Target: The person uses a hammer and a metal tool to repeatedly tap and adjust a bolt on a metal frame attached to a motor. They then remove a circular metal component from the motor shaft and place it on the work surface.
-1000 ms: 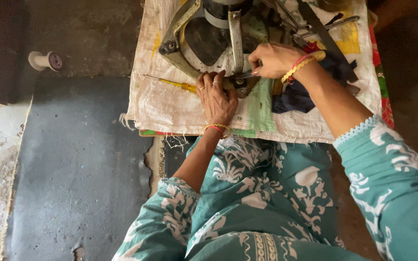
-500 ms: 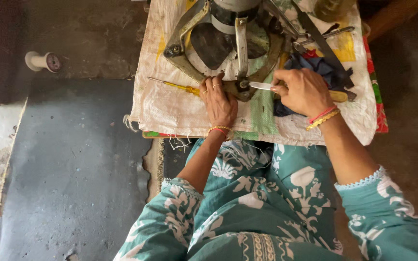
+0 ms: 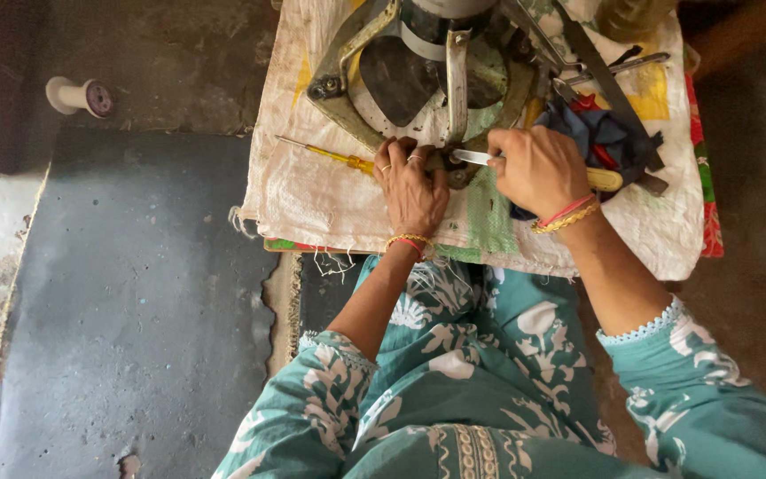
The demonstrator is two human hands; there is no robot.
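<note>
Right hand (image 3: 538,168) fingers clench a metal tool (image 3: 472,157) lying crosswise, tip leftward at the frame (image 3: 347,53) joint where left hand (image 3: 411,191) fingers press flat, released.

Woven plastic sack cover (image 3: 312,200): off-white, yellow and green patches
Screwdriver handle (image 3: 343,160): translucent yellow
Rounded metal machine frame (image 3: 347,62): dull olive-grey
Crumpled cloth (image 3: 609,137): dark blue, red
Sleeves (image 3: 693,390): teal, white floral print
Bangles (image 3: 565,217): red, gold
</note>
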